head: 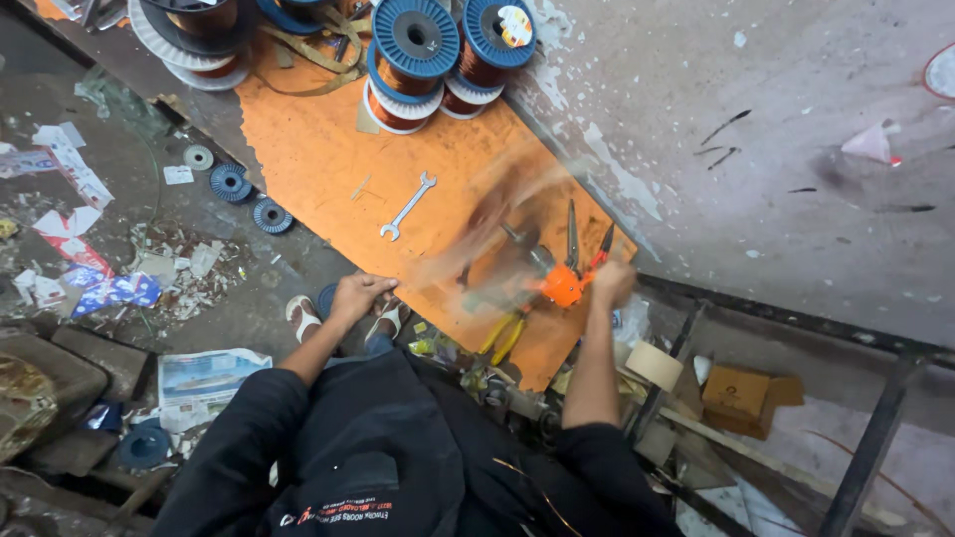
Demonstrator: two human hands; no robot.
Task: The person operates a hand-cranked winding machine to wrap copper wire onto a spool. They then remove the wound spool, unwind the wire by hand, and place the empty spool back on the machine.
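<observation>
My right hand (612, 281) is closed around the orange tool (562, 285) mid-frame for grip, my left hand (358, 295) resting spread on the orange sheet (318, 164) for balance.

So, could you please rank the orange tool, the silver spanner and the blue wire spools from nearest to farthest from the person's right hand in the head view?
1. Orange tool: just left of the right hand.
2. Silver spanner: mid-mat, up and left.
3. Blue wire spools: the mat's far end, by the wall.
</observation>
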